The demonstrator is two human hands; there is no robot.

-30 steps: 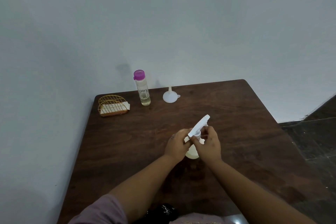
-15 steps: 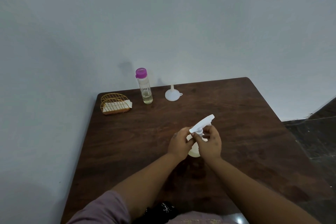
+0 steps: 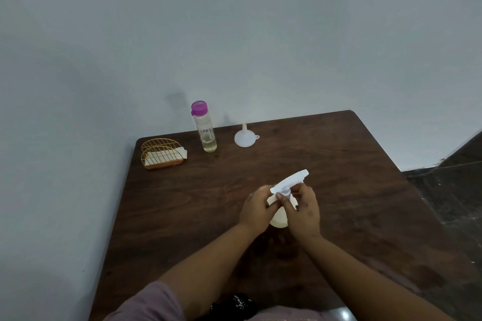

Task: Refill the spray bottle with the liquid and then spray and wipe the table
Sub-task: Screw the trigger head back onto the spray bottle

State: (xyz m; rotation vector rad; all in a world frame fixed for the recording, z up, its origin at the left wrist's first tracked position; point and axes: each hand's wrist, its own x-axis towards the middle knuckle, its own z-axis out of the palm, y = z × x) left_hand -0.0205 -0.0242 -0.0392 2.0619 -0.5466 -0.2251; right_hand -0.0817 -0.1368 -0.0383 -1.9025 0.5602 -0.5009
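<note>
Gripping white plastic spray bottle [image 3: 279, 219]

A gold wire holder [image 3: 162, 152] sits near the table's 10 o'clock corner, a half-round rack on a brownish base. White folded paper or cloth [image 3: 167, 156] lies flat inside it, one end poking out past the wires toward 3 o'clock. Behind it, from 9 o'clock round to 2 o'clock, a plain pale grey-blue wall [image 3: 234, 34] fills the upper part of the view, with a soft dark shadow on it at about 12 o'clock. At 3 o'clock, past the table's edge, dark stone-like floor [image 3: 453, 190] shows, with faint pale seams. At 6 o'clock, a mauve sleeve [image 3: 146, 305] and a black patterned cloth [image 3: 234, 303] sit against the near edge.
</note>
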